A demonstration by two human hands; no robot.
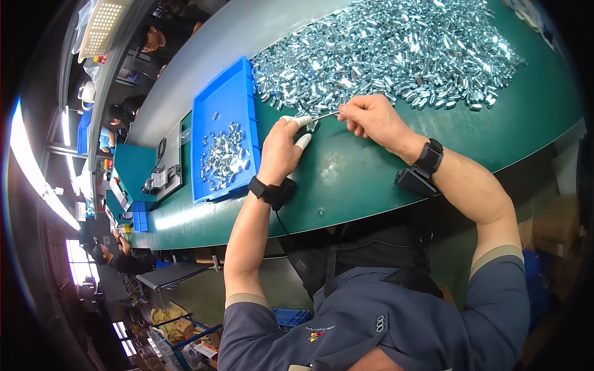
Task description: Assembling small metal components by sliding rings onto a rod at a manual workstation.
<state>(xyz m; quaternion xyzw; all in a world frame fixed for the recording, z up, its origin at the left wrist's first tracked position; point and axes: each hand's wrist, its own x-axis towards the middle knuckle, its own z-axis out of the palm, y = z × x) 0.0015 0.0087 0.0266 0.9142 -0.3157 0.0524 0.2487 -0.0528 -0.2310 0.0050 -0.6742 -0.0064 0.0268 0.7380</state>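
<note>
My left hand (pixel 279 151), with pale finger cots on its thumb and a finger, is closed near the front of a big heap of small shiny metal pieces (pixel 383 59). A small metal piece (pixel 313 126) shows at its fingertips, partly hidden. From the right, my right hand (pixel 376 122) pinches a thin metal rod (pixel 325 115), whose far end meets the left fingertips. To the left of my left hand stands a shallow blue tray (pixel 224 89) with a loose cluster of similar metal pieces (pixel 224 157) inside.
The green tabletop (pixel 352 185) curves along its front edge before my body. Farther left are a small bench device (pixel 162 178) and a small blue bin (pixel 140 217). Other people sit along the left side, one bent over the far table (pixel 124 256). Both my wrists carry black strapped devices.
</note>
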